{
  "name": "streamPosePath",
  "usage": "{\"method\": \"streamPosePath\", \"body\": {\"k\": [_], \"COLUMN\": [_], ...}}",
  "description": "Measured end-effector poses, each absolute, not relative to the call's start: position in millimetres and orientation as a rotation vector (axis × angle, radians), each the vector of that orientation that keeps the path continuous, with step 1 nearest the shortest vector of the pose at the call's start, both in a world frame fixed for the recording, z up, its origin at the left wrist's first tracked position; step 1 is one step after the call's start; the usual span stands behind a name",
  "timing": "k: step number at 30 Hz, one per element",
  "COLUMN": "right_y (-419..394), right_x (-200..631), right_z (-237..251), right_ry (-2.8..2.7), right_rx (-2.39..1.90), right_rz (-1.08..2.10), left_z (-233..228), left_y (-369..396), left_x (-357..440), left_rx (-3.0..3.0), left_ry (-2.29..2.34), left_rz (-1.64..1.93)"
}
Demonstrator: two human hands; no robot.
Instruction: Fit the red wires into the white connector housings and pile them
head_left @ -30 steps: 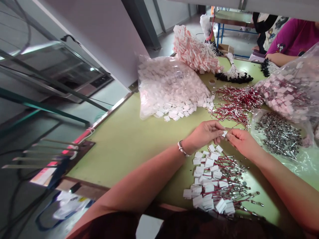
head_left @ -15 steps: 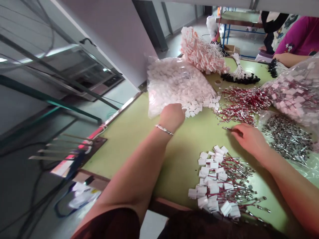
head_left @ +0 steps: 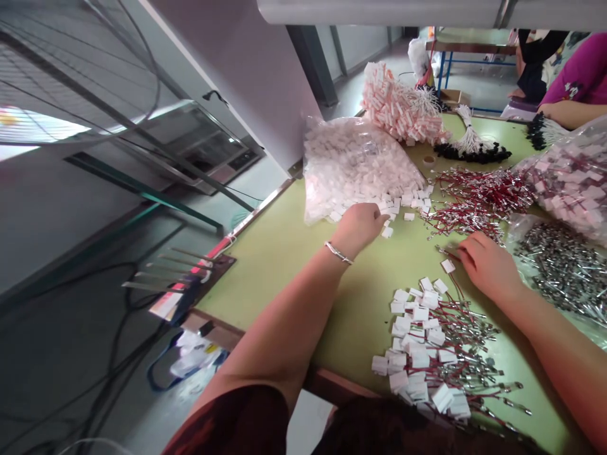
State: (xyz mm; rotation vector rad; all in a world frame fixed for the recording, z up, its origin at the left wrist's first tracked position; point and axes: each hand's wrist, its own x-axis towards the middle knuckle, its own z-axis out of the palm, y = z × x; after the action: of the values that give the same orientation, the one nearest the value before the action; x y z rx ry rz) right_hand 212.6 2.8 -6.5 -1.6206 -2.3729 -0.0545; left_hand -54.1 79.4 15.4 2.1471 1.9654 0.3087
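My left hand point(head_left: 361, 226), with a bracelet on its wrist, rests at the mouth of a clear bag of small white housings point(head_left: 355, 164). Its fingers curl over the spilled ones, and the back of the hand hides what they grip. My right hand point(head_left: 488, 265) lies on the green table point(head_left: 294, 253), its fingertips pinching a red wire with a metal terminal point(head_left: 446, 251) at the edge of a heap of red wires point(head_left: 474, 199). A single white housing point(head_left: 447, 265) lies just under it. Nearer to me is a pile of wires fitted with white housings point(head_left: 427, 341).
A bag of metal parts point(head_left: 559, 265) and a bag of housed wires point(head_left: 569, 183) sit at the right. A pink-white bundle point(head_left: 398, 107) and black-tipped white wires point(head_left: 469, 148) lie at the back. Another person's arm point(head_left: 569, 114) rests at the far right. The table's left edge drops to the floor.
My hands were together over the pile, then parted. The left hand went to the bag of white housings and now draws back a little; the right went to the red wires.
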Motion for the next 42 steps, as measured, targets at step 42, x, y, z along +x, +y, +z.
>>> {"method": "streamPosePath", "body": {"k": [42], "right_y": [-16], "right_x": [209], "right_z": [10], "right_ry": [-2.239], "right_rx": [-1.543], "right_rz": [0.204], "left_z": [-5], "left_y": [41], "left_x": [4], "left_rx": [1.292], "left_ry": [0.907], "left_rz": [0.573]}}
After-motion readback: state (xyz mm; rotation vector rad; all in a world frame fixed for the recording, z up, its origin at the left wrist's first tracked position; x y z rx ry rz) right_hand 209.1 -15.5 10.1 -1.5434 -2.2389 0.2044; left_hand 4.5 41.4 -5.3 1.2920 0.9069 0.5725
